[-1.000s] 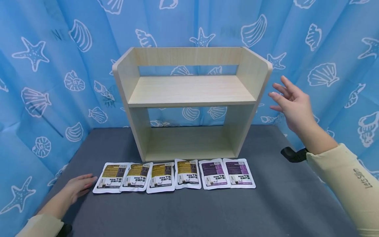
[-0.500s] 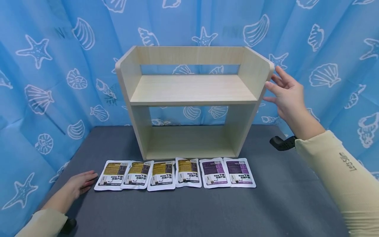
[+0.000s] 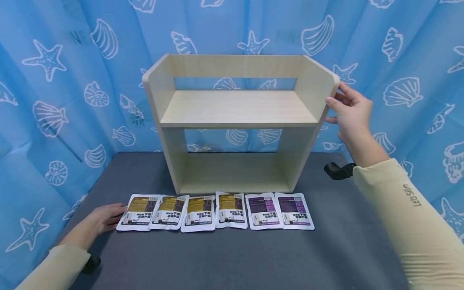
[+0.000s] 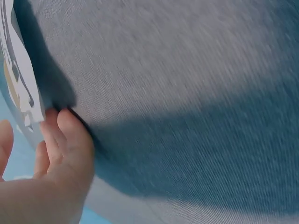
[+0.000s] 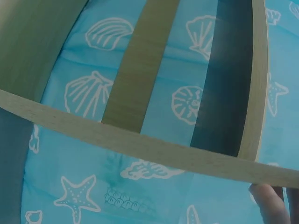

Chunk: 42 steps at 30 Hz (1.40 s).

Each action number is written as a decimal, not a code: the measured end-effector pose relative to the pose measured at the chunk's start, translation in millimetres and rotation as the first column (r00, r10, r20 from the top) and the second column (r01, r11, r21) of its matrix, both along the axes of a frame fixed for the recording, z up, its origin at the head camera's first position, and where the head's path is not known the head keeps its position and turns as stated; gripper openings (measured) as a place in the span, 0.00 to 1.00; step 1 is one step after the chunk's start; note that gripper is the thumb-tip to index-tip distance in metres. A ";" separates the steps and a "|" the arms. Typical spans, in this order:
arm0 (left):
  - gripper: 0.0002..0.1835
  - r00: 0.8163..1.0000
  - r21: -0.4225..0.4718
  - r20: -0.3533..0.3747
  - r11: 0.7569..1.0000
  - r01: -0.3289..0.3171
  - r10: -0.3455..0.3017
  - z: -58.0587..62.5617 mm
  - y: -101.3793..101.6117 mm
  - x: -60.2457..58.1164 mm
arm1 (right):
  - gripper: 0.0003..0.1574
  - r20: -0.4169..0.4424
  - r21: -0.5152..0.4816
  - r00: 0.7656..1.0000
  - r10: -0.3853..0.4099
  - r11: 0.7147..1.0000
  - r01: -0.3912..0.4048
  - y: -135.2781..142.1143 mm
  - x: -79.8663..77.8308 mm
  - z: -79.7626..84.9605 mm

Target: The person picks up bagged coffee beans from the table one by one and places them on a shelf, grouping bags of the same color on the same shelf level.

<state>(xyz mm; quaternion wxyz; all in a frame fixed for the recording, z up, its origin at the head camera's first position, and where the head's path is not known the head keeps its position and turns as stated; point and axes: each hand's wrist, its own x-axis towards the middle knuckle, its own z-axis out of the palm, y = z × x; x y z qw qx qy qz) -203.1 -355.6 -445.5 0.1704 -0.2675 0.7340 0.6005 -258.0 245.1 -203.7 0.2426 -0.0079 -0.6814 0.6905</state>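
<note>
A pale wooden two-tier shelf [image 3: 239, 106] stands upright in the head view. At its upper right, my right hand [image 3: 352, 117] touches the side panel, thumb by the front edge and fingers against the outside. The right wrist view shows those fingers [image 5: 270, 200] by the panel edge [image 5: 140, 145]. Several flat pouches lie in a row before the shelf: yellow-and-white ones, the leftmost a yellow pouch [image 3: 135, 215], then two purple-and-white pouches [image 3: 264, 211]. My left hand [image 3: 105, 219] rests on the table, its loose fingertips touching the leftmost pouch's edge [image 4: 28, 88].
Dark grey cloth covers the table [image 3: 232, 257]. A blue curtain [image 3: 90, 80] with white shells and starfish hangs behind and at both sides. Both shelf levels show bare boards, the upper board [image 3: 239, 105] and the lower board [image 3: 232, 173].
My right hand has moved left from beside the shelf to touch its right side panel. The left hand has shifted slightly right, to the edge of the leftmost pouch. The pouches lie unchanged.
</note>
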 end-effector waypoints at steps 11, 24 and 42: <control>0.39 0.998 -0.182 -0.005 0.981 -0.062 0.062 -19.0 8.6 -6.6 | 0.34 -0.003 0.001 0.999 0.040 0.999 -0.040 3.9 -3.9 -3.4; 0.38 1.000 -0.213 -0.015 0.977 -0.016 0.013 -18.9 10.0 -5.5 | 0.34 0.009 0.020 1.000 0.006 1.000 -0.006 6.3 -7.0 -3.8; 0.41 0.999 -0.118 0.003 0.992 0.037 -0.037 -8.1 -4.8 -0.6 | 0.32 0.003 0.063 1.000 -0.008 0.998 0.007 5.0 -6.2 -5.8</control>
